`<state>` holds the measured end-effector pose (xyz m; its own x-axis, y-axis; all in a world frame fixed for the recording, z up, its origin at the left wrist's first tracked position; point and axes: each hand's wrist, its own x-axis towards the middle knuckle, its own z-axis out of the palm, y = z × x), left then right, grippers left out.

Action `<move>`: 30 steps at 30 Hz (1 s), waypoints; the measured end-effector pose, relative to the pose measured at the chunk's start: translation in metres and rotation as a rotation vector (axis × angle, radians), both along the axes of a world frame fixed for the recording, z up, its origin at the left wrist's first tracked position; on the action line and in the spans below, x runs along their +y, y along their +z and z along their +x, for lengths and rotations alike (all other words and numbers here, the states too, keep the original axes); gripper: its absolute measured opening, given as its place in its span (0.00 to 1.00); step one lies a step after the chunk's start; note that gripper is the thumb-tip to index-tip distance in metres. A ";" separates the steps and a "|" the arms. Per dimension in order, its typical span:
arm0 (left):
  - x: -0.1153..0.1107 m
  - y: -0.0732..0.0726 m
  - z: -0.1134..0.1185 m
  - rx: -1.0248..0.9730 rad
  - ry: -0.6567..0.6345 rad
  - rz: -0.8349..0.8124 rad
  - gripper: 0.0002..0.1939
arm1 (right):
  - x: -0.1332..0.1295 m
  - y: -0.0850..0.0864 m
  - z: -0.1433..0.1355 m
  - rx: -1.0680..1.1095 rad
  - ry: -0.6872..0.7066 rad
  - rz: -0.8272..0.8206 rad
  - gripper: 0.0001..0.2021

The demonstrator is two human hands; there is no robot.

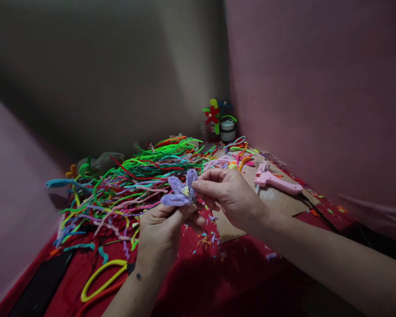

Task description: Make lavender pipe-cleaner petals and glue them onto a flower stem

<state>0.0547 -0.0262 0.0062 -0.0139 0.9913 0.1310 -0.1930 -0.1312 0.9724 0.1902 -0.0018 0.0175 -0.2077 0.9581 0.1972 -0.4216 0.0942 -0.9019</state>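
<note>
A purple pipe-cleaner flower (176, 187) with pale yellow stamens at its centre is held up over the table. My left hand (163, 231) pinches it from below, thumb near the flower's base. With thumb and forefinger, my right hand (229, 191) grips the petal on the right side. Parts of the flower are hidden behind the fingers. Behind and left of the hands spreads a big heap of pipe cleaners (148, 165) in many colours. To the right of my right hand lies a pink hot glue gun (279, 181).
The glue gun rests on a cardboard sheet (232, 226), its dark cord running off to the right. Scissors with yellow and orange handles (100, 281) and a black flat object (41, 286) lie front left. A white-and-grey jar (228, 131) and pipe-cleaner flowers (213, 115) stand in the corner. Fuzzy scraps litter the red cloth.
</note>
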 end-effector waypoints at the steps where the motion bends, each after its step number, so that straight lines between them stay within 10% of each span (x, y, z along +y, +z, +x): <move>1: 0.000 0.000 0.000 0.000 0.001 -0.001 0.02 | -0.001 0.000 0.000 -0.001 -0.013 0.002 0.10; 20: -0.001 0.001 -0.010 0.052 -0.101 0.009 0.02 | -0.004 0.010 0.004 -0.023 0.120 -0.041 0.12; 24: 0.004 0.010 -0.018 -0.026 -0.067 0.025 0.03 | 0.023 0.014 0.023 -0.011 -0.077 0.038 0.11; 30: 0.019 0.008 -0.029 -0.163 -0.036 -0.030 0.05 | 0.081 0.005 0.045 -0.760 -0.345 0.268 0.04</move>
<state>0.0258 -0.0077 0.0137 0.0030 0.9950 0.1003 -0.3526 -0.0928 0.9312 0.2351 0.0796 0.0223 -0.0810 0.9331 0.3505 0.3754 0.3543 -0.8565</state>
